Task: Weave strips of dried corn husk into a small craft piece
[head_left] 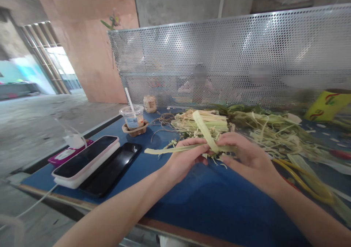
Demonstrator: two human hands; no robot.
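Note:
Both my hands meet above the blue table top (pixel 192 199). My left hand (pixel 184 158) is closed, pinching a long pale green leaf strip (pixel 170 150) that runs out to the left. My right hand (pixel 244 156) is closed too, its fingers folded over the crossing of that strip and a second strip (pixel 204 130) that slants up and away. Just behind my hands lies a bundle of pale husk strips (pixel 203 124) with small bits of plant scrap around it.
Two phones (pixel 87 159), (pixel 112 173) lie at the left, a cable running off one. A plastic cup with a straw (pixel 133 117) sits in a holder. Loose green leaves (pixel 274 130) cover the right side. Behind a perforated metal screen (pixel 233 56) sit other people.

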